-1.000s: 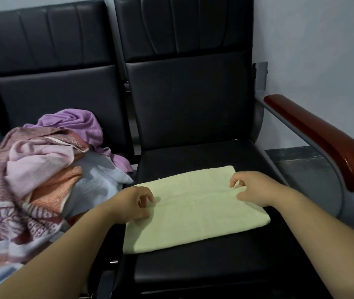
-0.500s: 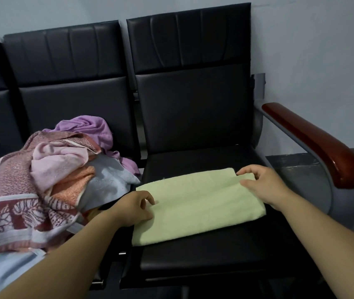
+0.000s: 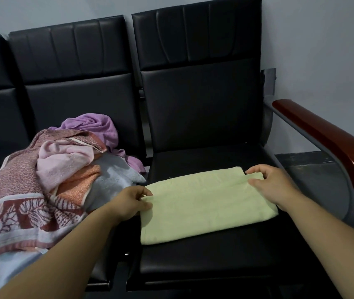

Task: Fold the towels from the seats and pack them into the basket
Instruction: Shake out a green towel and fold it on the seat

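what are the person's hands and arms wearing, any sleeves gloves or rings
Nothing shows: the left hand and right hand are ungloved, with no ring, watch or bracelet in view, and both forearms are bare to the frame's edge, no sleeves.

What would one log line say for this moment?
step: folding green towel | left hand: pinches its left end | right hand: pinches its right end | unfolded pile: left seat | basket: unseen
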### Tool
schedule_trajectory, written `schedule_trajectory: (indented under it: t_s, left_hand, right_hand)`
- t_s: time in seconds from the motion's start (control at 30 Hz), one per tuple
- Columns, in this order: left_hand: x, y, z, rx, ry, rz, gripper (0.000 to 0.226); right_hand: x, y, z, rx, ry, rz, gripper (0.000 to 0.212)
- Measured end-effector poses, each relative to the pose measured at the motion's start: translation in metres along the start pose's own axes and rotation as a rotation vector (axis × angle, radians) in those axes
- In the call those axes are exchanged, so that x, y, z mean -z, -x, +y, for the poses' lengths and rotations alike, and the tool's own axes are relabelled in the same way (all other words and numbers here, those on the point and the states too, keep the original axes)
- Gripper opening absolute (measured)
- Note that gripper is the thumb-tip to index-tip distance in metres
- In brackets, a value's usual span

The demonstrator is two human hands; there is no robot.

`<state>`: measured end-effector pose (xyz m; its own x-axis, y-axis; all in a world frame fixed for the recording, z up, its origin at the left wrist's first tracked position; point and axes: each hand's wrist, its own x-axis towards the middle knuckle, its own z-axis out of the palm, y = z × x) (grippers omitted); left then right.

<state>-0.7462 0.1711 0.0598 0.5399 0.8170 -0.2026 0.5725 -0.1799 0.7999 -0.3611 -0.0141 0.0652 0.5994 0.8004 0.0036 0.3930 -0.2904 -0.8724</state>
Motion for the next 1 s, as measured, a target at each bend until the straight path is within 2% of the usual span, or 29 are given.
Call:
schedule_trajectory:
  t_s: [0.13, 0.3, 0.5, 0.57, 0.63, 0.7, 0.77, 0.9, 1.0]
  left_hand:
    - [0.003, -0.004, 0.001, 0.046, 0.277, -0.003, 0.015]
    - [0.006, -0.017, 0.004, 0.041, 0.408, 0.189, 0.015]
    - [-0.006, -0.045, -0.007, 0.077, 0.260, 0.397, 0.018]
    - [-0.014, -0.048, -0.004, 0.071, 0.087, 0.437, 0.020]
    - [-0.020, -0.050, 0.002, 0.015, -0.161, 0.442, 0.026]
    - [-0.029, -0.048, 0.012, -0.070, -0.351, 0.431, 0.033]
    - [-0.044, -0.045, 0.024, -0.174, -0.429, 0.366, 0.032]
    - [-0.086, -0.034, 0.049, -0.259, -0.369, 0.046, 0.021]
    - [-0.106, -0.035, 0.060, -0.321, -0.586, -0.056, 0.028]
  right_hand:
    - [-0.009, -0.012, -0.003, 0.004, -0.022, 0.043, 0.024]
    - [-0.024, -0.035, -0.015, 0.046, -0.082, 0.124, 0.026]
    - [-0.046, -0.067, -0.020, 0.054, -0.037, 0.160, 0.024]
    - [-0.052, -0.072, -0.013, 0.019, 0.033, 0.125, 0.031]
    - [-0.055, -0.071, -0.007, 0.037, 0.201, 0.084, 0.038]
    - [-0.054, -0.067, -0.006, 0.139, 0.375, 0.070, 0.033]
    - [-0.053, -0.062, -0.009, 0.202, 0.464, 0.000, 0.027]
    - [-0.053, -0.049, -0.009, 0.202, 0.578, -0.292, 0.033]
    - [-0.046, -0.040, -0.010, 0.205, 0.664, -0.313, 0.035]
